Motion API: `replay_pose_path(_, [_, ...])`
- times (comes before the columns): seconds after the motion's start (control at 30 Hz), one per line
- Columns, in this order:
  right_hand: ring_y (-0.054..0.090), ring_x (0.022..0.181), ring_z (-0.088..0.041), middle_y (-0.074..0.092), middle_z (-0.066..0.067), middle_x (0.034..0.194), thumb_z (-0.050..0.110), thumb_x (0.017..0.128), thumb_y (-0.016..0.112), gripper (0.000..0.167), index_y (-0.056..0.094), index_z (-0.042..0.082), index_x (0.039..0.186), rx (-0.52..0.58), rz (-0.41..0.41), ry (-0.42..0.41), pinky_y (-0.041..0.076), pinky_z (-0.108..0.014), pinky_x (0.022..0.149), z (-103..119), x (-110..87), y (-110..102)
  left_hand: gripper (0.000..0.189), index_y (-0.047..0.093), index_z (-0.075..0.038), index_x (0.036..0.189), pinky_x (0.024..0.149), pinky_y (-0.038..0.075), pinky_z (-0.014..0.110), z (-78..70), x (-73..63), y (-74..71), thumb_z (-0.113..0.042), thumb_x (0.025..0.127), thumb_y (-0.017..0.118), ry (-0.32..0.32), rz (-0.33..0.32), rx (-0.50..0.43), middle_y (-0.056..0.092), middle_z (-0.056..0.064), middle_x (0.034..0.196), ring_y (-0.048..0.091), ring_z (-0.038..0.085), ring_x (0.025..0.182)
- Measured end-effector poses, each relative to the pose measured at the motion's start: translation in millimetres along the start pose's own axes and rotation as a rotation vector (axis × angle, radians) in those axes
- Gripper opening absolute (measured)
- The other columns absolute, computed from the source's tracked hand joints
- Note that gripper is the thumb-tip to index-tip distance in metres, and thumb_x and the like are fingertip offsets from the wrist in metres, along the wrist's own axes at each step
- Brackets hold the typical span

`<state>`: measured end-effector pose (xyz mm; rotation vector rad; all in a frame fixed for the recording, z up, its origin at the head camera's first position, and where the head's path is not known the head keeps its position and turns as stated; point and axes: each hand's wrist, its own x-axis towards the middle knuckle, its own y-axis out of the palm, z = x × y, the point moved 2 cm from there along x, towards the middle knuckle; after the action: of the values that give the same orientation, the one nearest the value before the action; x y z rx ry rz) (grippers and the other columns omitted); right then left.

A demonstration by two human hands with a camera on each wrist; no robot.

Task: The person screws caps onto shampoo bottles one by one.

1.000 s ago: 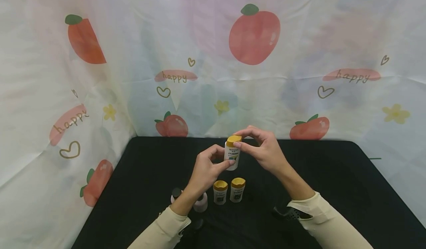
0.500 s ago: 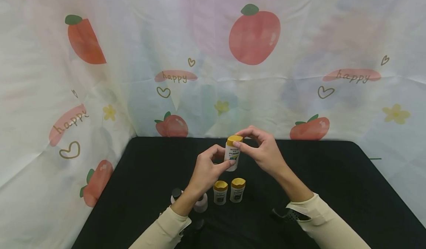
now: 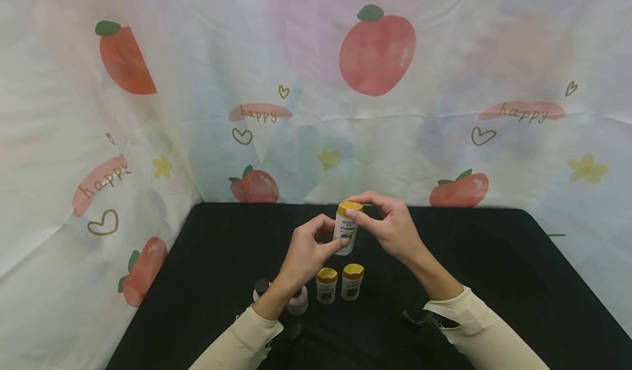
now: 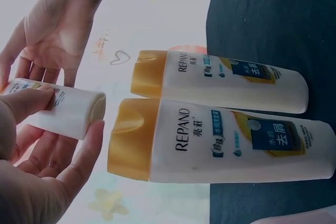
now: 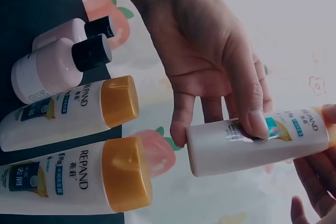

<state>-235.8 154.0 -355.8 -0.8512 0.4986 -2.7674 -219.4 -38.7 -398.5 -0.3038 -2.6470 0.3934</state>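
Note:
A white shampoo bottle [image 3: 344, 230] with a gold cap [image 3: 353, 206] is held up off the table, tilted slightly, between the two hands. My left hand [image 3: 307, 249] grips its body, thumb across the label; the bottle's base shows in the left wrist view. My right hand [image 3: 393, 228] pinches the gold cap between thumb and fingers. The cap is on the bottle. Below stand two similar shampoo bottles, a left one [image 3: 326, 293] and a right one [image 3: 351, 289], both upright with gold caps on. In the right wrist view the right hand is partly cut off.
Two pale pink bottles with black caps, a nearer one [image 5: 50, 69] and a farther one [image 5: 63, 31], stand left of the shampoo bottles, partly hidden by the left arm in the head view. A black cloth [image 3: 237, 238] covers the table; a printed curtain [image 3: 306, 57] rises behind and at both sides.
The held bottle has turned a little, so its cap looks rounder from above, and it has shifted slightly right. The right fingers have shifted a little on the cap; both hands otherwise stay put.

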Motion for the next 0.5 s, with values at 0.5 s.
replay_pose_path(0.5, [0.062,0.115,-0.020,0.070,-0.001,0.116,0.013,0.098,0.069,0.022,0.072,0.017,0.120,0.096,0.110,0.056,0.046,-0.046,0.104,4.1,2.5,-9.2,0.028,0.066,-0.015,0.117,0.086,0.058,0.029,-2.1,2.2,1.5,-0.018,0.092,0.077,-0.014,0.068,-0.024,0.069,-0.001,0.108,0.068,0.011,0.101])
